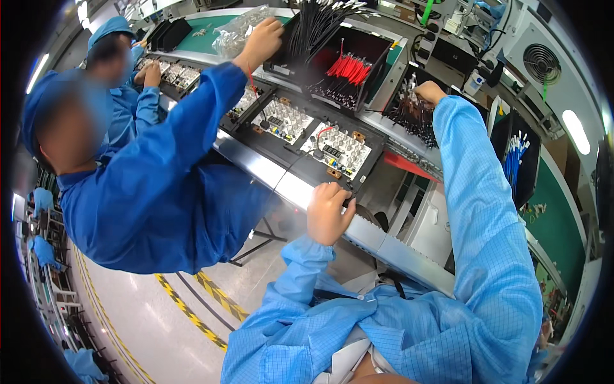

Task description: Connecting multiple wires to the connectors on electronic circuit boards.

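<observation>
My left hand (pixel 329 212) rests at the near edge of a black fixture tray (pixel 368 125), fingers bent over the edge and thumb held apart. In that tray lies a white circuit board (pixel 338 151) with rows of pale round parts, a dark display and a short red wire. My right hand (pixel 430 93) reaches forward into a black bin (pixel 441 144) of dark wires (pixel 416 118) with pale ends. Its fingers are closed on wires there; how many cannot be made out.
To my left a co-worker in dark blue (pixel 153 173) raises a hand (pixel 262 41) over the line, near a red wire. Bins of red wires (pixel 348 69), black wires (pixel 320 29) and blue wires (pixel 515 157) stand around. A metal rail (pixel 384 240) runs before me.
</observation>
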`<state>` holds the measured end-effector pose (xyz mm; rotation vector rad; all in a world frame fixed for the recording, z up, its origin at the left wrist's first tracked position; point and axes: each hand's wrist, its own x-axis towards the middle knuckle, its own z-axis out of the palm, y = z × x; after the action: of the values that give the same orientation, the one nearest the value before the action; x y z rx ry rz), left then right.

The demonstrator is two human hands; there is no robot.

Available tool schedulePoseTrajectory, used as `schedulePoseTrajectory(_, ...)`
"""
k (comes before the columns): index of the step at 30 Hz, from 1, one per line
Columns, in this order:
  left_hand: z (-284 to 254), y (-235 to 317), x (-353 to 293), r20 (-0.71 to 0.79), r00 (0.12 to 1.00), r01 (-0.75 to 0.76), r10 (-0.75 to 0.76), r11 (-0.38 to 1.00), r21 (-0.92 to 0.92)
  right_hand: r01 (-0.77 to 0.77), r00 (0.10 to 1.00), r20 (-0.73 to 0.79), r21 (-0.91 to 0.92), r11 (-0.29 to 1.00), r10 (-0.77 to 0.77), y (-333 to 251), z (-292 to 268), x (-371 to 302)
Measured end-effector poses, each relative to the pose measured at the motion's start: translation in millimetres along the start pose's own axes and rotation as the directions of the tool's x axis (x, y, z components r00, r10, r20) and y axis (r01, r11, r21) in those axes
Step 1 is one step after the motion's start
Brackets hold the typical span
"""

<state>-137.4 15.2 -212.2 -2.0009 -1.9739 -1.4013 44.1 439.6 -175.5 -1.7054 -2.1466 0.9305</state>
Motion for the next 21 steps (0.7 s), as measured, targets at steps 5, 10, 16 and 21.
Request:
schedulePoseTrajectory(5, -3, 8, 2, -0.041, 0.999, -0.006, 0.007, 1.000, 0.028, -0.065, 0.997, 0.055, 0.363, 0.930, 0.048, -20, -21, -13)
schedulePoseTrajectory(10, 0, 6, 3, -0.033, 0.999, -0.019, 0.020, 1.000, 0.025, 0.063, 0.993, 0.045, 0.595, 0.802, -0.112, -25, -39, -29)
schedulePoseTrajectory(16, 1, 7, 3, -0.026, 1.000, -0.011, 0.011, 1.000, 0.006, 0.435, 0.900, -0.269, 0.591, 0.679, -0.342, -64, -48, -48)
schedulePoseTrajectory(21, -19, 15, -7, 0.060, 0.998, 0.033, -0.026, 0.993, -0.117, 0.726, 0.681, -0.432, 0.505, 0.468, -0.591, -132, -61, -116)
